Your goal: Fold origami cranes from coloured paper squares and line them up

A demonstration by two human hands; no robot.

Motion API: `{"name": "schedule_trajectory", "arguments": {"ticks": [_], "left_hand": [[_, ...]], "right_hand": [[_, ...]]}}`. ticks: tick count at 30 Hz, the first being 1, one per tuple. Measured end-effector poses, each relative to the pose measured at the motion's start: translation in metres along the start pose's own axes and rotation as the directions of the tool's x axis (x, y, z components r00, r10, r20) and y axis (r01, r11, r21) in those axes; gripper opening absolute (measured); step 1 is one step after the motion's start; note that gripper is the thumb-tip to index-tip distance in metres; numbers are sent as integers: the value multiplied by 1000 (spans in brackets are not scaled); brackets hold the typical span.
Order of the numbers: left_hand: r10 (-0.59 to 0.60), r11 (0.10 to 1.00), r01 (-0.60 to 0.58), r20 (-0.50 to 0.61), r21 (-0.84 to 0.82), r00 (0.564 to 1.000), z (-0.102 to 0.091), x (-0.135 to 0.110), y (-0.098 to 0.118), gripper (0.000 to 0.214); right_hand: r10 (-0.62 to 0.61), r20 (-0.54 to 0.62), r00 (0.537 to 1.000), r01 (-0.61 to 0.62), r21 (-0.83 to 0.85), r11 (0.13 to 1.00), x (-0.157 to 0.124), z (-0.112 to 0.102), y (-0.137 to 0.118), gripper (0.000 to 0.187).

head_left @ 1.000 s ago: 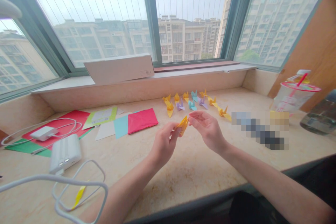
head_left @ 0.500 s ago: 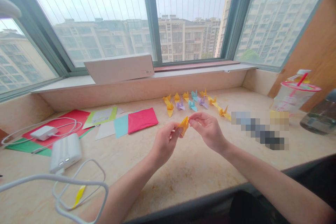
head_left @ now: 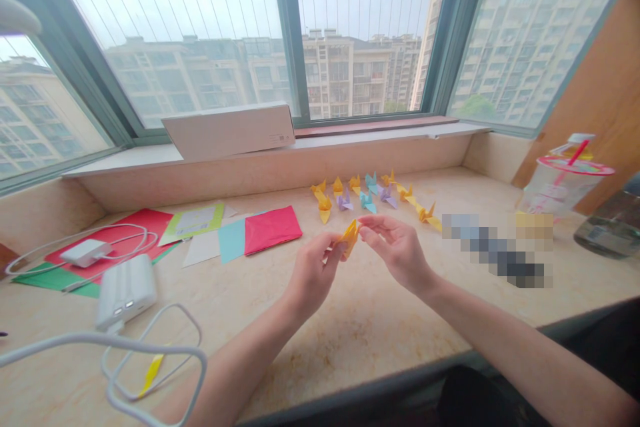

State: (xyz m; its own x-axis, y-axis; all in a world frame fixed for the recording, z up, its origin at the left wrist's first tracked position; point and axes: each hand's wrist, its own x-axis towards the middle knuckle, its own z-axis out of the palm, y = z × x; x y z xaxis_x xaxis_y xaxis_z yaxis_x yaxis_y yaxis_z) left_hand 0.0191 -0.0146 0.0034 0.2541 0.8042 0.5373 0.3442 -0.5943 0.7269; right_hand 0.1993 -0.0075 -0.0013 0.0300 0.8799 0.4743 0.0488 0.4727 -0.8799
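Between my hands, above the stone counter (head_left: pixel 360 320), is a small piece of folded yellow origami paper (head_left: pixel 351 239). My left hand (head_left: pixel 316 267) pinches it between thumb and fingers from the left. The thumb and forefinger of my right hand (head_left: pixel 393 247) are closed at its upper right edge; the fingertips hide exactly how much paper they grip. Just beyond my hands stand several finished paper cranes: yellow ones like this crane (head_left: pixel 325 207), light blue ones like this crane (head_left: pixel 367 201), and purple ones like this crane (head_left: pixel 388 196).
Left of my hands lie a red paper packet (head_left: pixel 273 231), light blue paper (head_left: pixel 233 241) and more coloured sheets. A white power bank (head_left: pixel 126 292) with looping cables (head_left: pixel 165 348) is nearer. A lidded cup (head_left: pixel 555 190) and a dark bottle (head_left: pixel 610 230) stand right. A white box (head_left: pixel 230 133) leans at the window.
Hardly anything differs: my hands keep their grip, and the yellow paper has turned slightly and looks narrower. The whole view has shifted a little.
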Motion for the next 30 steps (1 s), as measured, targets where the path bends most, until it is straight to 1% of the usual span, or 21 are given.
{"name": "schedule_trajectory", "arguments": {"ticks": [6, 13, 17, 25, 30], "left_hand": [[63, 993, -59, -30, 100, 998, -1, -1, -2, 16], [98, 984, -92, -33, 153, 995, 0, -1, -4, 15], [109, 981, -103, -31, 164, 994, 0, -2, -5, 15], [113, 982, -109, -18, 155, 993, 0, -3, -7, 16], [105, 983, -102, -14, 150, 994, 0, -3, -9, 16]], "right_hand": [[33, 25, 999, -31, -80, 996, 0, 0, 1, 28], [-32, -20, 999, 28, -189, 982, -1, 2, -2, 20], [-64, -48, 997, 53, -204, 978, -2, 3, -3, 17], [-65, -75, 995, 49, -203, 978, -4, 4, -3, 18], [-121, -74, 990, 100, -243, 965, -5, 3, -5, 16]]}}
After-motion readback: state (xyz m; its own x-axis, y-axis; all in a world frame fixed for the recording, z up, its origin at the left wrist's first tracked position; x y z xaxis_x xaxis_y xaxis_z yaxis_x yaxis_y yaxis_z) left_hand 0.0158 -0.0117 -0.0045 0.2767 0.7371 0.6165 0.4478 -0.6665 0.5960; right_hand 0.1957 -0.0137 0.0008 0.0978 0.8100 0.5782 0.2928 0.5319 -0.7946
